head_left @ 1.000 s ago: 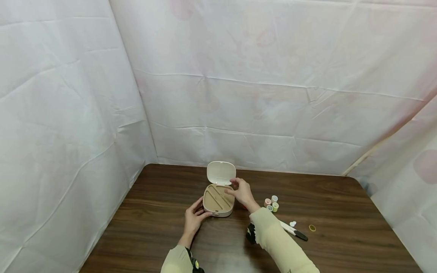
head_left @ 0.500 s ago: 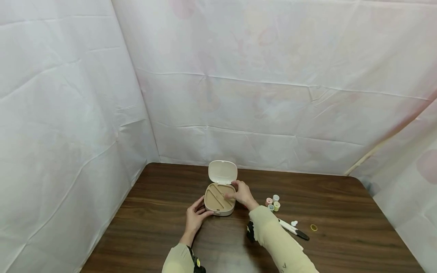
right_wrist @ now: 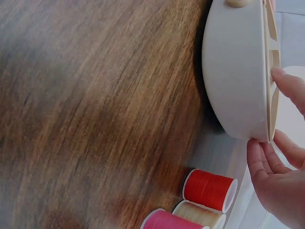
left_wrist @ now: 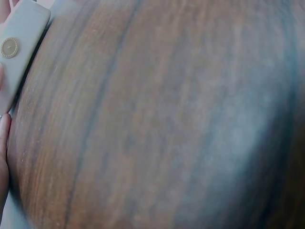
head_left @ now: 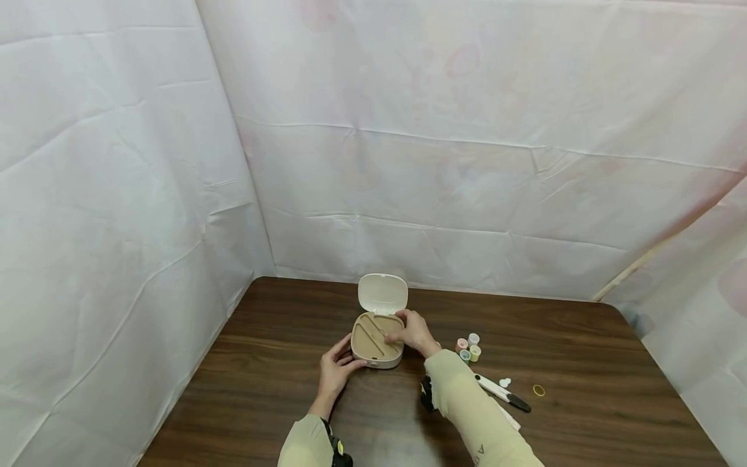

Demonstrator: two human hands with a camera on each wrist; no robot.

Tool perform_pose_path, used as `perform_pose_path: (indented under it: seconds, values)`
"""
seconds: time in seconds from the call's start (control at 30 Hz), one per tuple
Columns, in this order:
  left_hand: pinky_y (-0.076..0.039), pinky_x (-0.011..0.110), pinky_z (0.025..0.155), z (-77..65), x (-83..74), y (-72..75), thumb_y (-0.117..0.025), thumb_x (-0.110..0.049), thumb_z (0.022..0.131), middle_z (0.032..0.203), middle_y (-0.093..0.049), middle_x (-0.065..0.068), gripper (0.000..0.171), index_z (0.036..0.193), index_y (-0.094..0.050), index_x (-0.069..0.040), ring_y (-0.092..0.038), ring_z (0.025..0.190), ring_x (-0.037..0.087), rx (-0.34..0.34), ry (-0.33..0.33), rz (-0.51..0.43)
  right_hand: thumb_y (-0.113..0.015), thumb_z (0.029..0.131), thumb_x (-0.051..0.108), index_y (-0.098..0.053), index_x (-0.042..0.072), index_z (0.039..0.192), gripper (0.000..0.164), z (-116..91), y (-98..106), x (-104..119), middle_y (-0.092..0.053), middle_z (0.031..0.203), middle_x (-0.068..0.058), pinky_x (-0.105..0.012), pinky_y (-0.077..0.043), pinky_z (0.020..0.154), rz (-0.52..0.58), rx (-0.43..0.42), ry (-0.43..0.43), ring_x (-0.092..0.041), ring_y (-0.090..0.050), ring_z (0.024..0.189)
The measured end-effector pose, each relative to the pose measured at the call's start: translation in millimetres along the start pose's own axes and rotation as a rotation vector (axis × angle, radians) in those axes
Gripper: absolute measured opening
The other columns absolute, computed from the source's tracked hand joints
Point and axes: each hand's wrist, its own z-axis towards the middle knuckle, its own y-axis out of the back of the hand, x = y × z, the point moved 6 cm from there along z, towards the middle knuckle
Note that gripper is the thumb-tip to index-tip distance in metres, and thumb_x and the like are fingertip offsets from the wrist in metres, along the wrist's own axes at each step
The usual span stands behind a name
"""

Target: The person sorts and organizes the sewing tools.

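Note:
A white sewing box (head_left: 382, 364) stands on the table with its lid (head_left: 382, 293) raised at the back. Inside lies a tan tray (head_left: 363, 342) with long diagonal slots. My left hand (head_left: 332, 376) holds the box's left front corner, thumb at the front near a round button (left_wrist: 9, 47). At the right back side, my right hand (head_left: 415, 334) pinches the edge; its thumb (right_wrist: 291, 89) presses on the tray while the other fingers sit against the outer rim. The tray appears seated in the box (right_wrist: 233, 71).
Red (right_wrist: 207, 191), beige (right_wrist: 196, 214) and pink (right_wrist: 171, 220) thread spools lie beside the box. Several pale spools (head_left: 475, 353) stand farther right. Near them are a white tool with a black end (head_left: 503, 393), small white pieces (head_left: 505, 383) and a yellowish ring (head_left: 539, 390).
My right hand has come down from just above the tray, its thumb now on the tray and its fingers at the rim. The left hand keeps its hold; the head view has shifted slightly.

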Motion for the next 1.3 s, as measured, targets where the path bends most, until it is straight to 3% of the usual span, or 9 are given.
perform_pose_path:
  seconds: [0.5,0.93,1.3]
  values:
    - [-0.046,0.050,0.081,-0.9,0.1,0.4,-0.073,0.013,0.062,0.111,-0.052,0.032,0.064,0.121,-0.047,0.012,-0.049,0.101,0.044,-0.007,-0.002,0.002,-0.080,0.060,0.014,-0.054,-0.007,0.111,0.061,-0.5,-3.8,6.3,-0.054,0.098,-0.018,-0.034,-0.048,0.070,-0.114,-0.029,0.030,-0.023,-0.049,0.080]
    - [-0.047,0.049,0.079,-2.3,-1.8,0.9,-0.073,0.014,0.060,0.111,-0.051,0.033,0.065,0.120,-0.047,0.013,-0.049,0.101,0.044,-0.025,-0.011,-0.008,-0.080,0.059,0.013,-0.054,-0.011,0.111,0.063,-3.0,-7.2,11.0,-0.054,0.102,-0.020,-0.037,-0.049,0.078,-0.166,-0.075,0.031,-0.027,-0.052,0.088]
    - [-0.047,0.050,0.079,-2.1,-2.7,1.9,-0.073,0.013,0.061,0.111,-0.052,0.032,0.065,0.120,-0.047,0.013,-0.049,0.101,0.044,-0.027,-0.011,-0.002,-0.078,0.060,0.015,-0.055,-0.008,0.112,0.062,-4.9,-11.2,11.3,-0.053,0.108,-0.021,-0.037,-0.051,0.074,-0.218,-0.088,0.010,-0.028,-0.053,0.088]
